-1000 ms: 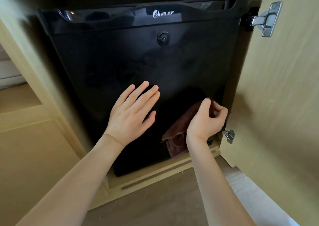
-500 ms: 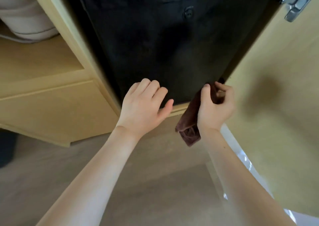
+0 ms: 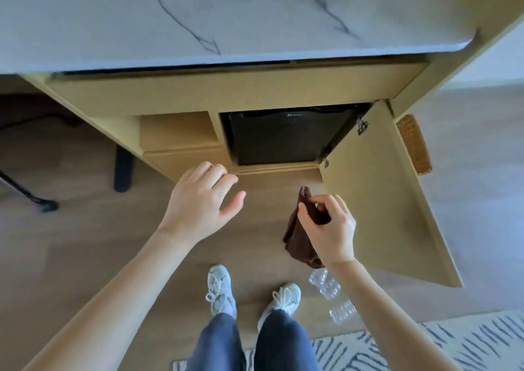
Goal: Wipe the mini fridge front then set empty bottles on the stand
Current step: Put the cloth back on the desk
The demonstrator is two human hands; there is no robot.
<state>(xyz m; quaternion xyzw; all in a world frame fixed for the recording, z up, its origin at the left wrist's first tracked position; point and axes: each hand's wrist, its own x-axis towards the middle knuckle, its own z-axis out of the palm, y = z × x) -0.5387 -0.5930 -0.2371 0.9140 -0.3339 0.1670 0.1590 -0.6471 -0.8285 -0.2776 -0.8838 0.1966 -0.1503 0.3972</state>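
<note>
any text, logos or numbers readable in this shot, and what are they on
mini fridge: one small pale logo mark at the top of its front, too small and blurred to read.
bottles, brown cloth, white shoes, cabinet door, marble top: no text visible on any of them.
Nothing in this view can be quoted.

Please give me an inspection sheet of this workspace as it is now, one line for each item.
Surface: marble top, veined; wooden floor below.
Job's things: mini fridge in cabinet, cabinet door open; clear bottles lying on floor by the person's feet; brown cloth.
Clutter: woven item beside the cabinet.
Hands: left hand open, holding nothing; right hand pinches the cloth.
Cables: thin dark line at far left, cable or chair leg, cannot tell.
Surroundings: striped rug, dark leg.
</note>
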